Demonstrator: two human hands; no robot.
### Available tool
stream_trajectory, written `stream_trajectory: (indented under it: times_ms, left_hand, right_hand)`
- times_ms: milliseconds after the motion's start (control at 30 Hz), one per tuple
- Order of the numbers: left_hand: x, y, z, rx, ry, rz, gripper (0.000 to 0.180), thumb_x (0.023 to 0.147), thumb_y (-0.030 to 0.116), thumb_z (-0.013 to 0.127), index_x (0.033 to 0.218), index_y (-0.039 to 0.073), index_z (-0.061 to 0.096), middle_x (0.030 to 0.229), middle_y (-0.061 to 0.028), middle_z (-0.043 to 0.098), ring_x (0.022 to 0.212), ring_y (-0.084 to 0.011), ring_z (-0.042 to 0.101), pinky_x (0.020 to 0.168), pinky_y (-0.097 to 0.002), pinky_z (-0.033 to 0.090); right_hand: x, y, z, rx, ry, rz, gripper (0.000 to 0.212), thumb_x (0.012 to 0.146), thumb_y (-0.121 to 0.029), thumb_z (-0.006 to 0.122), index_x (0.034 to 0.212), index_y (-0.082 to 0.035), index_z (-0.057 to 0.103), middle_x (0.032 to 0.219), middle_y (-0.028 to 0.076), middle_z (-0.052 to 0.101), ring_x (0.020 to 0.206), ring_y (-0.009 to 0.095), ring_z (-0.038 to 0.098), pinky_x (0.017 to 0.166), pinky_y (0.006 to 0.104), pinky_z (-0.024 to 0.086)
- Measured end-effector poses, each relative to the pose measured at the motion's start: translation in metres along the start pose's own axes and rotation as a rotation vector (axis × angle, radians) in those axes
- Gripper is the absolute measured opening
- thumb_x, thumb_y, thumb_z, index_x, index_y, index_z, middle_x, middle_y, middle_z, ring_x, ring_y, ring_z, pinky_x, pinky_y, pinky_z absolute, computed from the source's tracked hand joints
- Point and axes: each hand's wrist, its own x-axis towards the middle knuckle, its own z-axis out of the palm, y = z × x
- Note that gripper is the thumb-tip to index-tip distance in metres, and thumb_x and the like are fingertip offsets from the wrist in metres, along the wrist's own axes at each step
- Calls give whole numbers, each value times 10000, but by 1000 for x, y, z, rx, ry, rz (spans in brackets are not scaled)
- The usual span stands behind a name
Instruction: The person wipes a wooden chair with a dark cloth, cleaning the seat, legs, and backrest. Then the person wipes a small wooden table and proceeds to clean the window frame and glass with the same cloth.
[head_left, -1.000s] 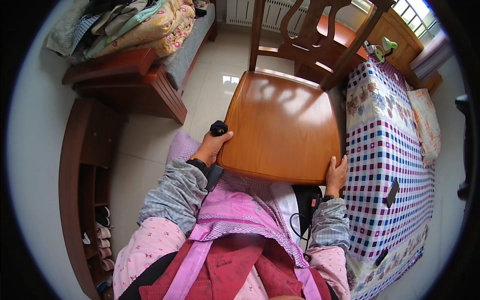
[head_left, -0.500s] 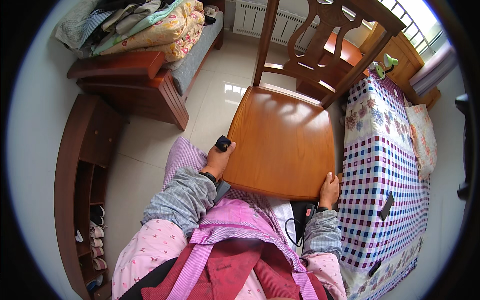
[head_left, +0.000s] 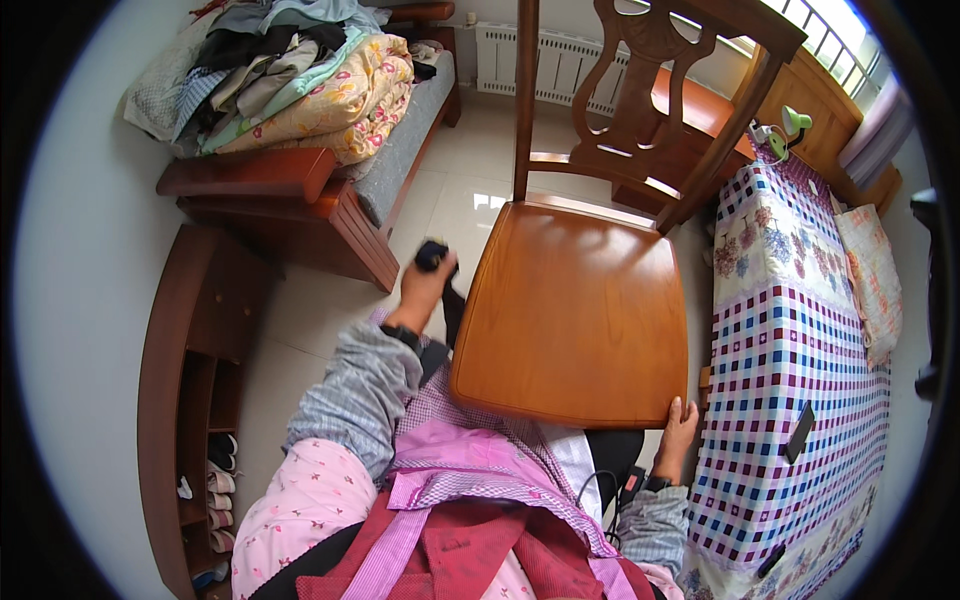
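A wooden chair (head_left: 575,320) with a carved, openwork backrest stands in front of me, its glossy seat facing up. To the left of the seat, my left hand (head_left: 425,290) is closed round a bunched dark cloth (head_left: 432,256); a black strip hangs beside the hand, and I cannot make out its exact kind. That hand is clear of the chair edge. At the seat's front right corner is my right hand (head_left: 679,440), fingers up and slightly apart, holding nothing. It is right by the corner; whether it touches is hard to see.
Along the right runs a bed with a checked cover (head_left: 770,370), bearing a dark phone (head_left: 799,432) and a pillow (head_left: 868,285). A brown shoe cabinet (head_left: 165,400) lines the left wall. Behind it stands a wooden sofa (head_left: 290,235) piled with clothes (head_left: 290,75). A radiator (head_left: 550,68) is at the back.
My left hand has let go of the seat's left edge and moved up and away with the dark cloth. My right hand has loosened from the front right corner and slipped slightly lower.
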Motion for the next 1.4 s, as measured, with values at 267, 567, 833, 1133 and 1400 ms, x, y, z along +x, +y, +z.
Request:
stream_trajectory:
  times_ms: [267, 567, 833, 1133, 1400]
  left_hand:
    - [152, 182, 66, -483, -61, 395, 466, 915, 467, 754, 1164, 78, 691, 1074, -25, 681, 971, -156, 604, 891, -305, 479]
    - [189, 235, 116, -288, -210, 343, 643, 690, 446, 946, 1143, 69, 686, 1152, -41, 685, 1120, -196, 593, 1064, -353, 401]
    - [215, 218, 110, -641, -303, 275, 574, 722, 154, 942, 1212, 88, 651, 1144, -52, 671, 1153, -188, 583, 1090, -353, 399]
    - [208, 201, 27, -642, -148, 240, 619, 747, 133, 919, 1286, 129, 615, 1221, -15, 651, 1199, -168, 551, 1196, -404, 243]
    - [170, 193, -8, -646, -23, 251, 529, 780, 106, 886, 1251, 104, 646, 1223, 9, 669, 1142, -149, 603, 1110, -390, 350]
  right_hand:
    - [-34, -18, -8, 589, -145, 381, 521, 997, -312, 671, 1398, -76, 436, 1282, 112, 589, 1125, 253, 626, 877, 400, 577]
    - [-32, -30, -3, 692, -96, 414, 447, 1003, -238, 660, 1343, -73, 422, 1273, 118, 591, 1118, 266, 645, 890, 438, 587]
    - [-11, -33, -5, 675, -88, 429, 407, 1005, -184, 644, 1331, -68, 430, 1254, 117, 593, 1087, 258, 656, 825, 448, 611]
    - [89, -50, 34, 619, -229, 351, 352, 987, -156, 651, 1295, -49, 519, 1162, 85, 656, 1005, 221, 684, 774, 390, 601]
    - [204, -83, 73, 564, -309, 274, 411, 990, -152, 651, 1367, -42, 529, 1181, 35, 668, 1013, 167, 686, 703, 319, 590]
